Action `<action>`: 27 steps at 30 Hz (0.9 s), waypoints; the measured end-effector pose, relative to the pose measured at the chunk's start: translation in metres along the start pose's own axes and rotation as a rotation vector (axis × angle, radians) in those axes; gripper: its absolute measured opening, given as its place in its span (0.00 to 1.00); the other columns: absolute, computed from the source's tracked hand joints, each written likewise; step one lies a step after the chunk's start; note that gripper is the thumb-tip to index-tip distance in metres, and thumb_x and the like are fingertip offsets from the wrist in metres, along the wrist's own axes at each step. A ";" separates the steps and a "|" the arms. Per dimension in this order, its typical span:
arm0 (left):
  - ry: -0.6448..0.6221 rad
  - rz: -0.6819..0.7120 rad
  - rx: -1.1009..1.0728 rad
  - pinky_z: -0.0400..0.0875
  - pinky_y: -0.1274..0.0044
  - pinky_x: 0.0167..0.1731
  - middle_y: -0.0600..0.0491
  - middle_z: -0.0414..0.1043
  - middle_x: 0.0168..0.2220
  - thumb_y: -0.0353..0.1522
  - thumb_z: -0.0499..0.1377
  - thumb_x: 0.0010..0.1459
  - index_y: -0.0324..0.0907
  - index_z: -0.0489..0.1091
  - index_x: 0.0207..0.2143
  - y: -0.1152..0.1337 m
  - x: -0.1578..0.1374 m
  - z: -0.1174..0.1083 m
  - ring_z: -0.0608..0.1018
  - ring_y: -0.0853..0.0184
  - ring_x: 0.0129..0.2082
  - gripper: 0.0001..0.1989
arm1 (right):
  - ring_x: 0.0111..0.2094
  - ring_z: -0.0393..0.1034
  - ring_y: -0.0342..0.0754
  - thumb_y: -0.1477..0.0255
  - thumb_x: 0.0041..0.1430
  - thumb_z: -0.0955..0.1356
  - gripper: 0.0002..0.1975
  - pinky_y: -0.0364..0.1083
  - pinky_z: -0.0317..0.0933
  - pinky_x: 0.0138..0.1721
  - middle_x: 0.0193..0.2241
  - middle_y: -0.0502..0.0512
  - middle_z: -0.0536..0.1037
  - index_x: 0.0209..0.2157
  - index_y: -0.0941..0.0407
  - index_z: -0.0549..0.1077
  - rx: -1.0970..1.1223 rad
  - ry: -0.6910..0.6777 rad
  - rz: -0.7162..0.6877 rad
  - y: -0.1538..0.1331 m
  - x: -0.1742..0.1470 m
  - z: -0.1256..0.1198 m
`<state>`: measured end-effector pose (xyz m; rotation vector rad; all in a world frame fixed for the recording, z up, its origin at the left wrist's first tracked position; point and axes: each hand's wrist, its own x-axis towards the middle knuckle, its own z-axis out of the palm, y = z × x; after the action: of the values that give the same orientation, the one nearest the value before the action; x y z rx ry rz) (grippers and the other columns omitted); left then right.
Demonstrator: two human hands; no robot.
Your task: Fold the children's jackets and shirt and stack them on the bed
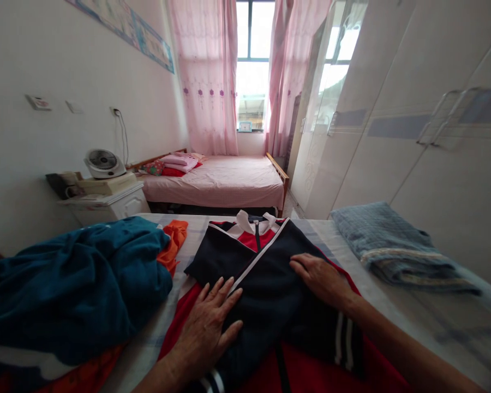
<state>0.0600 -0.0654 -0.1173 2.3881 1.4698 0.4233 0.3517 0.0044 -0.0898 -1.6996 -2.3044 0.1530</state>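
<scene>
A navy and red zip jacket (265,305) with white piping and a white collar lies front up on the bed before me, its sleeves folded across its chest. My left hand (208,316) rests flat on the left part of the jacket, fingers spread over the navy cloth near the white piping. On the right part, my right hand (323,278) lies on the navy sleeve with its fingers bent and close together. Whether those fingertips pinch any cloth cannot be made out. White stripes mark both cuffs, low in the view.
A heap of teal clothing (85,273) with orange cloth (174,243) lies left of the jacket. Folded blue jeans (396,240) lie to the right. Beyond stand a pink-covered bed (237,180), a cabinet with a small fan (104,162), and a white wardrobe (413,164).
</scene>
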 end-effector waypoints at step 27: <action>0.295 -0.598 -0.797 0.71 0.75 0.31 0.51 0.71 0.36 0.32 0.57 0.58 0.35 0.69 0.40 -0.073 0.160 -0.096 0.74 0.70 0.31 0.09 | 0.33 0.72 0.47 0.70 0.54 0.67 0.12 0.43 0.64 0.35 0.29 0.52 0.78 0.38 0.60 0.74 0.459 0.178 0.367 0.044 0.137 -0.032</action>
<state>0.0314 0.1194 -0.0456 1.2469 1.6245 0.9954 0.3640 0.1457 -0.0488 -1.7770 -1.6504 0.5336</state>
